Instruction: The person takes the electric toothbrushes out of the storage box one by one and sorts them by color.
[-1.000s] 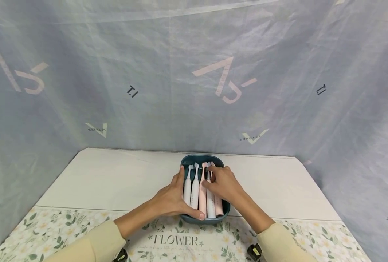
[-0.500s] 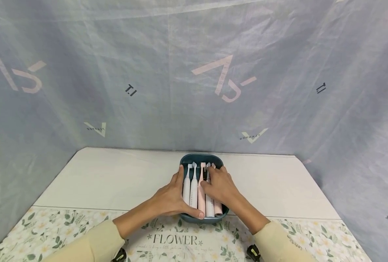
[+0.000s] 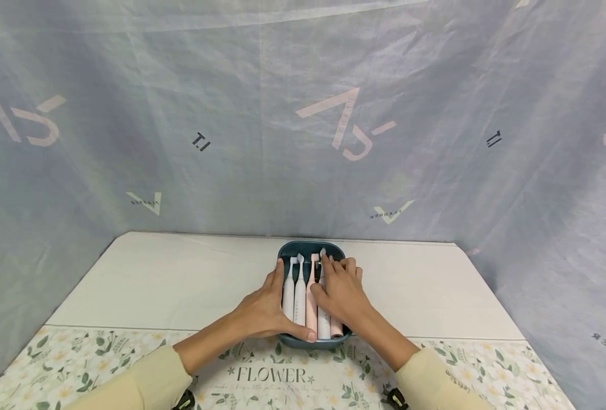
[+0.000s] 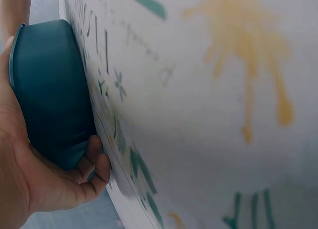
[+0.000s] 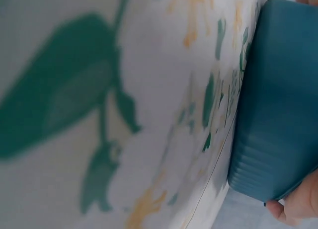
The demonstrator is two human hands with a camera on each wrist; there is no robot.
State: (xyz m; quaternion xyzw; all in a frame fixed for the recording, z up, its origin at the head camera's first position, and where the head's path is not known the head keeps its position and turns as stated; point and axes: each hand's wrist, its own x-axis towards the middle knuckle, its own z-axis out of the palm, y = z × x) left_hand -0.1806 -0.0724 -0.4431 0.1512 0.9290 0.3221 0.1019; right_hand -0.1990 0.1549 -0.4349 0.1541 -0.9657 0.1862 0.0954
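Observation:
A teal rectangular box (image 3: 288,250) stands in front of me in the head view. Several electric toothbrushes lie side by side in it, heads away from me: white toothbrushes (image 3: 300,302) on the left, a pink toothbrush (image 3: 310,307), another white toothbrush (image 3: 324,326) and a second pink handle (image 3: 336,329). My left hand (image 3: 267,310) grips the box's left side, thumb along the near rim. In the left wrist view its fingers curl at the box's wall. My right hand (image 3: 342,293) reaches over the right-hand toothbrushes, hiding their middles. A small dark patch (image 3: 317,269) shows beside its index finger; whether it holds anything is hidden.
A white mat (image 3: 190,285) with a flowered front band (image 3: 72,364) and the word FLOWER lies under the box. Grey printed curtains (image 3: 262,142) hang behind it and at both sides.
The right hand's fingers have shifted slightly farther over the brush heads, and less of the dark piece shows beneath them. One pale brush head now shows farther back. The left hand stays on the box.

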